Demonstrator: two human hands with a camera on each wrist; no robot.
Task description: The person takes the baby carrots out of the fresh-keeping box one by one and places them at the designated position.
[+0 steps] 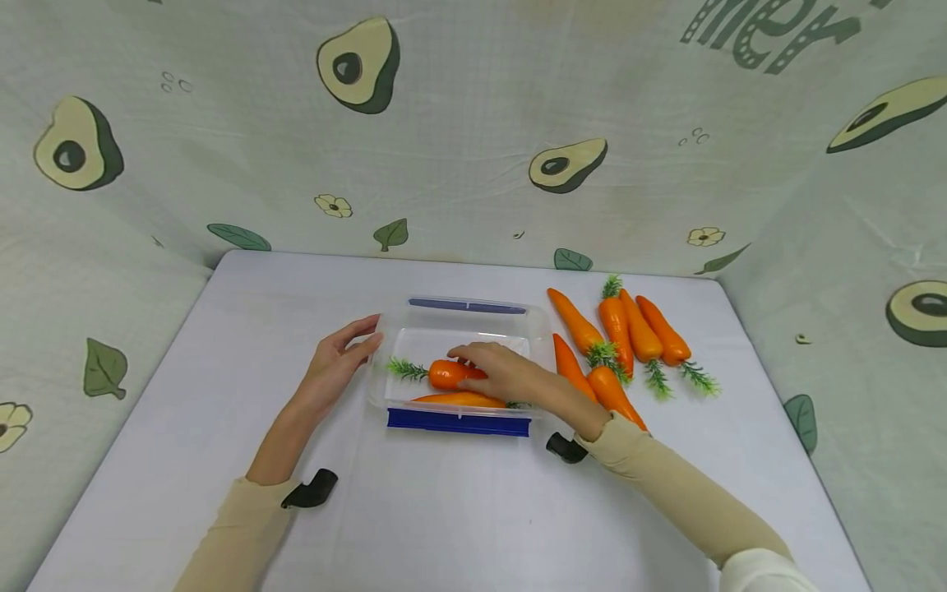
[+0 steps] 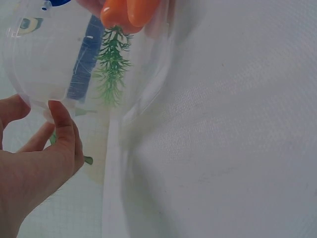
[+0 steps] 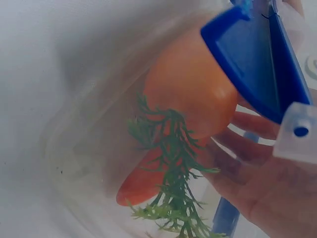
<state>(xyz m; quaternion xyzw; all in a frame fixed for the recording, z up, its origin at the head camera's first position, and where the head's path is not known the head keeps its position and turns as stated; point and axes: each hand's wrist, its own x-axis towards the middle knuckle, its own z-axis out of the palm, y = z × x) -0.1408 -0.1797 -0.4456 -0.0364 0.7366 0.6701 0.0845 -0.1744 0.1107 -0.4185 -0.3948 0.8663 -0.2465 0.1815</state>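
A clear plastic box (image 1: 403, 341) with blue clip flaps stands mid-table. My left hand (image 1: 336, 362) is at its left side; in the left wrist view the thumb and fingertips of that hand (image 2: 42, 158) pinch the box's edge. Inside the box, my right hand (image 1: 510, 374) grips an orange toy carrot (image 1: 447, 375) from above, its green leaves pointing left. Another carrot (image 1: 459, 400) lies along the front wall, partly hidden by the rim. Through the box wall, the right wrist view shows the right hand (image 3: 252, 183) behind a carrot (image 3: 193, 94).
Several more toy carrots (image 1: 573, 322) lie on the white table to the right of the box, some beneath the right forearm. A blue clip flap (image 1: 459, 423) hangs out at the box's front. Avocado-print cloth (image 1: 459, 214) rises behind the table.
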